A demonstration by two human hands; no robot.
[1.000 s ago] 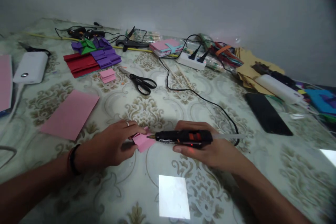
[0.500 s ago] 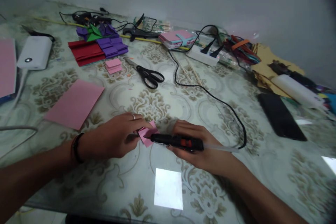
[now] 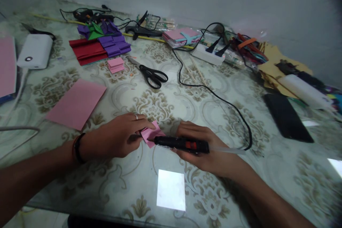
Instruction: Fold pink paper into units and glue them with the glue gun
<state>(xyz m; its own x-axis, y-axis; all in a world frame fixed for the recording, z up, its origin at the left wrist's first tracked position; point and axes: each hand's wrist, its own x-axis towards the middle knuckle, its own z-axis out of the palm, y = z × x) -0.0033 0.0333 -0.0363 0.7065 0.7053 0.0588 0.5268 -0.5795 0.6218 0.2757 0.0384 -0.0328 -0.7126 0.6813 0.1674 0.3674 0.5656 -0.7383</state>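
Note:
My left hand holds a small folded pink paper by its left side, fingers closed on its edge. In my right hand is a black glue gun, its nozzle pointing left and touching or just above the pink paper. A clear glue stick sticks out of the gun's back. Beyond my hands lie black-handled scissors and a folded pink strip. A flat pink sheet rests to the left.
A black cord loops across the table near a white power strip. A black phone lies at the right, a white power bank at the left. Red folded paper and purple folded paper sit at the back.
The glue gun's nozzle has shifted very slightly to the right over the pink paper. Both hands keep nearly the same pose, and the camera view has moved a little.

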